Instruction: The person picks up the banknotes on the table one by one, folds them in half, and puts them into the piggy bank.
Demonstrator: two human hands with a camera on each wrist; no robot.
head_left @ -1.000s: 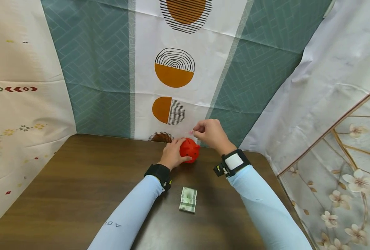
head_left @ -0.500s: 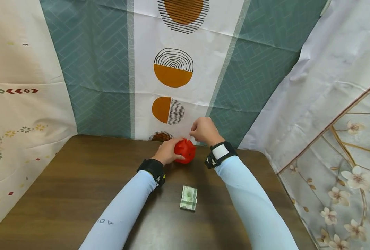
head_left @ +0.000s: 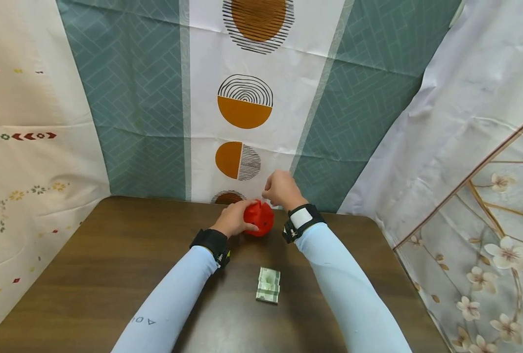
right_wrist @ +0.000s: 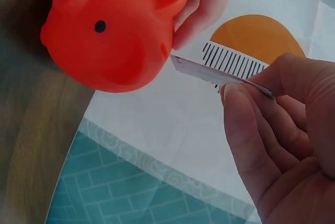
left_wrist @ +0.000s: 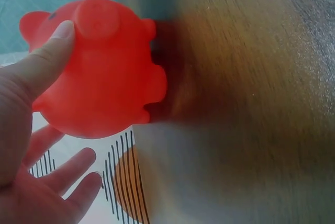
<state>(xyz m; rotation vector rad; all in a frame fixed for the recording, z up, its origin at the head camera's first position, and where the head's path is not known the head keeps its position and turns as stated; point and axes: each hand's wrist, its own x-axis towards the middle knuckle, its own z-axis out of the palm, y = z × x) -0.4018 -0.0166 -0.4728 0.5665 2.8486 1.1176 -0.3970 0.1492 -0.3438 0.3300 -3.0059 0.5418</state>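
A red piggy bank stands near the table's far edge, its snout showing in the left wrist view. My left hand holds it from the left, thumb across the front by the snout and some fingers behind. Above it, my right hand pinches a thin folded banknote between thumb and fingers. In the right wrist view the note's free end is at the top of the bank; whether it enters a slot I cannot tell. Several green banknotes lie in a small pile in front of the bank.
The brown wooden table ends just behind the piggy bank. A patterned cloth hangs behind it, with another cloth along the right side. Each wrist wears a black strap.
My right hand has moved left and brought the pinched banknote to the top of the piggy bank. The piggy bank and my left hand have shifted slightly left. The pile of notes stays put.
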